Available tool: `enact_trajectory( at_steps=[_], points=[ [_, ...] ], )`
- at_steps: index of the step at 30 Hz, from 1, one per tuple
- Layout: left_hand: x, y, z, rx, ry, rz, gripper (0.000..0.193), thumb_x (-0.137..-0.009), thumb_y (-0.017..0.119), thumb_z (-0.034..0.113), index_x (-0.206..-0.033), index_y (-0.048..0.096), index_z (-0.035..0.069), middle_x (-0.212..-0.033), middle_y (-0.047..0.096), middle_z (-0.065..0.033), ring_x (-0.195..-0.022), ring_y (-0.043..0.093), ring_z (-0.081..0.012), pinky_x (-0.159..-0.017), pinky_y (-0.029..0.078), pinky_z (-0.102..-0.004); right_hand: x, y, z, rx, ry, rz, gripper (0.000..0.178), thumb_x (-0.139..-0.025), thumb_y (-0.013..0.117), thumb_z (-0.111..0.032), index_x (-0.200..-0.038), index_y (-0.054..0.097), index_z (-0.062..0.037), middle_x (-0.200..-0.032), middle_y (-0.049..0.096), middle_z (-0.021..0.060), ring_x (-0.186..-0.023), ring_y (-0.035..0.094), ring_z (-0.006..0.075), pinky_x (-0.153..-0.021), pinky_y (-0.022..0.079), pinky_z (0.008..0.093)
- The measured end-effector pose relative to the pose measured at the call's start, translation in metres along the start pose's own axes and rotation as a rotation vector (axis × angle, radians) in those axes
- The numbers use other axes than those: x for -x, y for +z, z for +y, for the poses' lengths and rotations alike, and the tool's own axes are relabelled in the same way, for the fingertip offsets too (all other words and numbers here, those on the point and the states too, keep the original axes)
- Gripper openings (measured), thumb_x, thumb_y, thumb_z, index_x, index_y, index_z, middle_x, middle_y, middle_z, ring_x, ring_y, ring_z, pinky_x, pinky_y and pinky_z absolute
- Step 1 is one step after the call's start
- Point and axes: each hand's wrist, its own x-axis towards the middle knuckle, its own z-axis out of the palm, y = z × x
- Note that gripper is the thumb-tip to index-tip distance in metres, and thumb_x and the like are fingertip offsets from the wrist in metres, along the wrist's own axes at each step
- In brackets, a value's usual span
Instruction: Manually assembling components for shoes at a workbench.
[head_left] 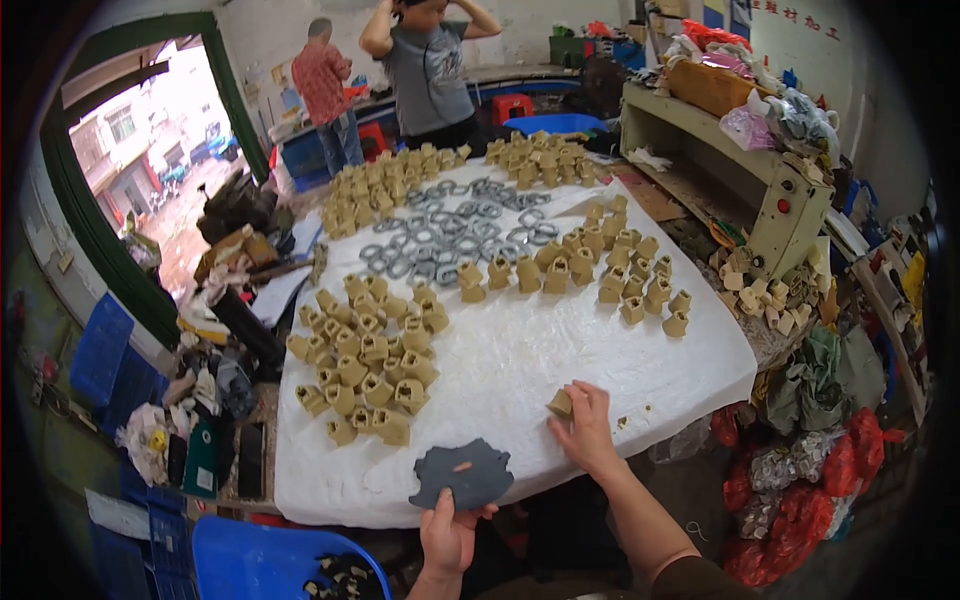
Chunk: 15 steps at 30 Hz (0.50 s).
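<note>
My left hand [448, 538] is closed on the edge of a flat dark grey piece [440, 482] with an uneven outline, at the near edge of the table. A small pinkish spot shows in its middle; I cannot tell whether this is a hole. Over the table's near right part, my right hand [592, 432] has a small tan moulded piece [561, 403] between thumb and fingers. Many similar hollow tan pieces [373, 349] stand in a cluster at the left. More tan pieces [583, 266] stand to the right, and dark grey rings [445, 237] lie loosely across the middle.
White sheeting [500, 365] covers the table. A blue tub [240, 550] with dark scraps sits at lower left. Red bags [800, 515] are piled at lower right. A beige machine [790, 215] stands at the right. Two people [430, 70] are beyond the table.
</note>
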Motion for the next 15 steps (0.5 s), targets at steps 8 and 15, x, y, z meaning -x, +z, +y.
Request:
enact_trajectory(
  at_steps=[8, 15],
  points=[
    [-0.015, 0.011, 0.008, 0.09, -0.008, -0.005, 0.038, -0.097, 0.035, 0.02, -0.13, 0.039, 0.002, -0.13, 0.046, -0.0102, -0.11, 0.05, -0.0218, -0.091, 0.041, -0.038, -0.01, -0.025, -0.012, -0.182, 0.17, -0.097, 0.042, -0.071, 0.072, -0.004, -0.11, 0.056, -0.0036, -0.106, 0.048, 0.0143, -0.092, 0.05, 0.0276, -0.078, 0.045, 0.0331],
    [-0.01, 0.006, 0.006, 0.075, 0.053, -0.026, 0.039, -0.097, 0.032, 0.018, -0.13, 0.038, -0.001, -0.131, 0.044, -0.0107, -0.124, 0.04, -0.0224, -0.107, 0.028, -0.0398, 0.005, -0.058, -0.098, -0.659, -0.081, -0.34, 0.052, -0.067, 0.072, 0.004, -0.115, 0.052, 0.0004, -0.108, 0.051, 0.0123, -0.095, 0.054, 0.0215, -0.082, 0.045, 0.0299]
  ],
)
